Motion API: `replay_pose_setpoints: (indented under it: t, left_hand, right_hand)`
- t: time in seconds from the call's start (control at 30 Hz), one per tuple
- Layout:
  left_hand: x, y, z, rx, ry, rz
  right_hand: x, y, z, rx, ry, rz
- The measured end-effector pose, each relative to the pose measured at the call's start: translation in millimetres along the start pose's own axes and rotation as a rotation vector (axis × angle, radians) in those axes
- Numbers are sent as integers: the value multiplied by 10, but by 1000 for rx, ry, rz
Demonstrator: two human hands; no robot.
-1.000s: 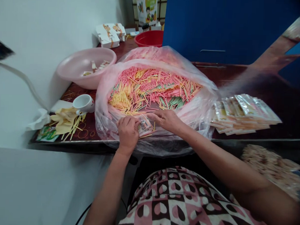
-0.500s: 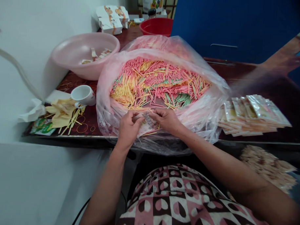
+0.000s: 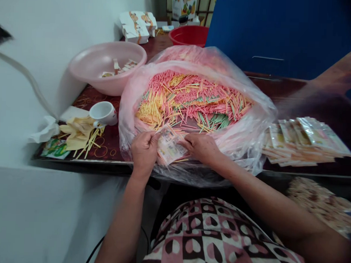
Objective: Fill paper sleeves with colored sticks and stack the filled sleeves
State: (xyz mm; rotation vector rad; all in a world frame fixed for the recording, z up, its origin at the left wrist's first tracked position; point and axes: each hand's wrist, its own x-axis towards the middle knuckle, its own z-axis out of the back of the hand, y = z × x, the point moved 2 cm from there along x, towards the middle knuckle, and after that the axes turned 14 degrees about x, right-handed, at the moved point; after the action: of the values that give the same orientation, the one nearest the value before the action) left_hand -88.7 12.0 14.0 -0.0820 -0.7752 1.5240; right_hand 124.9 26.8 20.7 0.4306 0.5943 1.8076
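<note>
A small printed plastic packet is held near the table's front edge. My left hand pinches its left side between thumb and fingers. On its right side, my right hand has its fingers closed on the packet. Just behind the hands lies a big clear plastic bag, its mouth spread wide. Pink, yellow and green thin sticks fill it in loose heaps. Some sticks lie close to the packet at the bag's front lip.
Filled packets are stacked at the right. A pink basin, white cup, yellow cloth-like piece and loose sticks are at left. Behind stand a red basin and white boxes. Another person's blurred arm reaches in at right.
The packet has turned more upright and shows more of its printed face. My left hand has shifted slightly left and curled tighter. The whole view has moved a little.
</note>
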Motion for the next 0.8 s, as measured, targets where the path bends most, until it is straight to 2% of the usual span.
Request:
replay_pose_setpoints:
  t: [0.07, 0.13, 0.23, 0.33, 0.4, 0.5, 0.67, 0.73, 0.8]
  left_hand:
    - [31, -27, 47, -10, 29, -16]
    - [51, -97, 68, -64, 100, -60]
    - [45, -238, 65, -203, 229, -127]
    - [26, -325, 61, -257, 302, -139]
    - [24, -336, 65, -235, 328, -141]
    - [32, -323, 68, -231, 379, -142]
    - [6, -336, 35, -439, 456, -39]
    - [-18, -346, 10, -531, 458, -13]
    - [-33, -331, -11, -562, 410, 0]
  right_hand:
    - [-5, -35, 115, 140, -113, 77]
    - [-7, -47, 223, 388, -192, 167]
    - [-2, -3, 268, 744, -131, 203]
    - [-5, 54, 177, 914, -32, 125]
    - [-10, 62, 107, 927, -23, 94]
    - [-8, 38, 63, 785, -87, 141]
    - [17, 42, 42, 515, -209, 238]
    - [34, 70, 20, 478, -222, 278]
    - [84, 87, 6, 468, -184, 309]
